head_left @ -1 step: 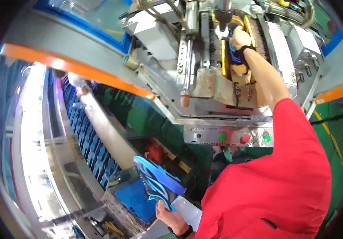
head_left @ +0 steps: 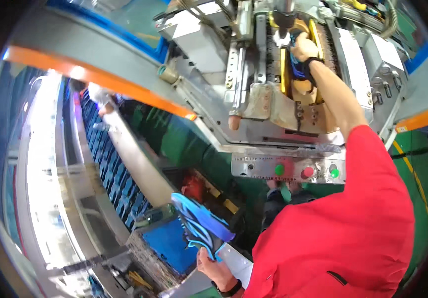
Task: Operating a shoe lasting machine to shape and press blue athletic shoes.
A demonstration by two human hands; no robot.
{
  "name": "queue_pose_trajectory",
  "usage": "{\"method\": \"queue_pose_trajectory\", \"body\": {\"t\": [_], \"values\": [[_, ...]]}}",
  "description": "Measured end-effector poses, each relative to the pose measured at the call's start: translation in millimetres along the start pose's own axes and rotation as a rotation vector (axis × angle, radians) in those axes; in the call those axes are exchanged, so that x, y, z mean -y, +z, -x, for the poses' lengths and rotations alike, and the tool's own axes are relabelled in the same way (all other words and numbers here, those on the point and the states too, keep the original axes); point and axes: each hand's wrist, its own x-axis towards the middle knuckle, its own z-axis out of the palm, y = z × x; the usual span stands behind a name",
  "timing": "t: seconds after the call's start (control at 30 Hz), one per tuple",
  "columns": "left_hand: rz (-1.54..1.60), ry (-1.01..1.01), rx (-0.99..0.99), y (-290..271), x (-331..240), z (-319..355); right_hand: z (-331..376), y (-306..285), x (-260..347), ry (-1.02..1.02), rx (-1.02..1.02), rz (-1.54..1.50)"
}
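Observation:
My left hand (head_left: 213,267), low in the middle, is closed on one end of a blue, purple and black shoe upper (head_left: 201,221) with pale blue curved trim. The upper is held up, tilted to the left. At the top, my right hand (head_left: 305,48) reaches into the machine (head_left: 273,130), its fingers curled at a dark blue shoe piece (head_left: 298,72). That piece lies between two yellow strips (head_left: 284,69), under a vertical dark press head (head_left: 284,20). My fingers hide most of it, so the grip's details do not show.
A control panel (head_left: 263,168) with green and red buttons sits at the machine's front. On the left runs a conveyor with rows of blue pieces (head_left: 117,171), with another person's hand (head_left: 106,109) beyond. A blue-topped box (head_left: 166,243) and a red item (head_left: 192,187) are near the upper.
The whole scene has shifted very slightly to the right in the picture. Both hands keep their places on the shoe pieces.

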Motion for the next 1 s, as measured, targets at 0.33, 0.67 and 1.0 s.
{"method": "queue_pose_trajectory", "body": {"t": [0.33, 0.67, 1.0], "values": [[0.004, -0.357, 0.057, -24.6, 72.3, 52.6, 349.1, 4.5, 18.0, -0.78, 0.29, -0.548], [0.37, -0.689, -0.281, -108.1, 132.2, 111.0, 392.3, 133.4, -20.6, -0.987, 0.294, -0.29], [0.551, -0.655, -0.886, -241.5, 238.9, 138.7, 397.0, 112.2, 128.9, -1.045, 0.465, -0.582]]}}
